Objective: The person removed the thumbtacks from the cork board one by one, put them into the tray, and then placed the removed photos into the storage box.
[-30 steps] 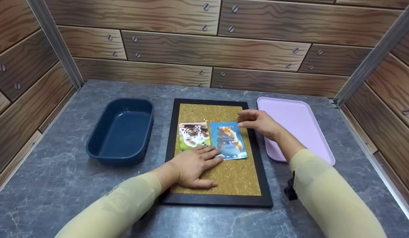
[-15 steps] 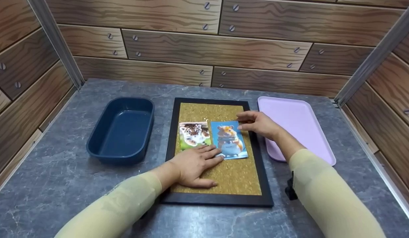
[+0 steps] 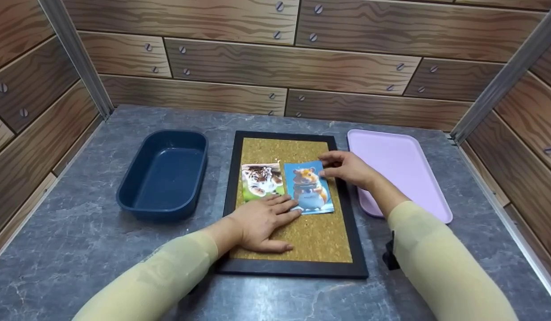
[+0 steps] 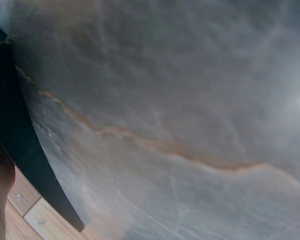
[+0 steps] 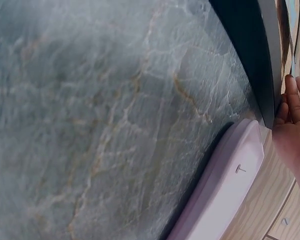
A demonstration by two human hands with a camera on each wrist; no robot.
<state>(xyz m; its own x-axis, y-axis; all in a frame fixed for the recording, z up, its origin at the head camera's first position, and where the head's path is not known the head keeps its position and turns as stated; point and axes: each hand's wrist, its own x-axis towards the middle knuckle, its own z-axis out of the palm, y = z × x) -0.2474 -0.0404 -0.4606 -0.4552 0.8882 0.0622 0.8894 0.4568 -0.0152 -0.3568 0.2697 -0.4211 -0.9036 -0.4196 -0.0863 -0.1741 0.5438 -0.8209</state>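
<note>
In the head view, a tiger picture (image 3: pixel 261 180) and a hamster picture (image 3: pixel 308 187) lie side by side on a cork board (image 3: pixel 320 243) with a black frame. My left hand (image 3: pixel 264 225) rests flat on the cork, its spread fingertips over the lower edges of both pictures. At the hamster picture's upper right corner, my right hand (image 3: pixel 348 168) holds the edge between thumb and fingers, and that corner looks slightly raised. A tiny shiny thing (image 3: pixel 277 161) sits by the tiger picture's top right corner, too small to identify. The left wrist view shows neither picture.
A deep blue bin (image 3: pixel 164 209) stands left of the board on the marbled grey table (image 3: pixel 70 249). A pink tray (image 3: pixel 404 174) lies at the right. In the right wrist view a small T-shaped mark or object (image 5: pixel 240 169) shows on the tray. Wood-patterned walls (image 3: pixel 239 67) surround the table.
The hamster picture's upper right corner has risen slightly at my right hand. The right thumb is a little lower along that edge. My left hand stays in place.
</note>
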